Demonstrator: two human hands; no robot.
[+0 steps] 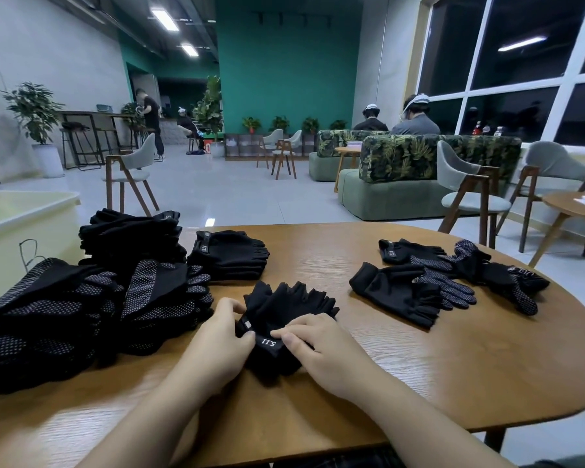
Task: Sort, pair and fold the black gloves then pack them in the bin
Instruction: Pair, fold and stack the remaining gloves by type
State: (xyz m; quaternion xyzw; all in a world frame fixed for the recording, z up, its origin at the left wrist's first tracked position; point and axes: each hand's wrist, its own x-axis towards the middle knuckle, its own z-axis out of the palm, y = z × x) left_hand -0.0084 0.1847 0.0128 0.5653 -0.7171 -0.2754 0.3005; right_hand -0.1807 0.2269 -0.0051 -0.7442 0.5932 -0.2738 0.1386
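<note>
Item in hand: a pair of black fingerless gloves (286, 327), lying on the wooden table (453, 359) near its front edge, roughly at centre. The cuffs point toward the person; the cut-off finger ends fan out away from them. One cuff carries a white printed label, seen upside down.

Left hand (217, 336): sits at the left cuff corner, thumb and forefinger pinching the fabric beside a small woven tag. Right hand (313, 342): lies over the right side of the cuffs, fingertips pressed down on the cuff just beside the label and thumb curled against the fabric, so it grasps the pair as well. The bulk of the pair lies beyond and between both hands, flat on the table.

Left of the pair: a large heap of dotted-palm gloves (81, 315), stacked several deep, touching or nearly touching the left wrist. Behind that heap, a taller stack of plain black gloves (132, 238). Directly beyond the held pair, a neat stack of fingerless gloves (228, 255), apart from it.

Right side of the table: a loose scatter of unsorted gloves (453, 278), some plain, some dotted, overlapping one another, well apart from the hands.

A pale bin (21, 228) stands off the table's left edge, behind the heaps; its contents cannot be seen.
</note>
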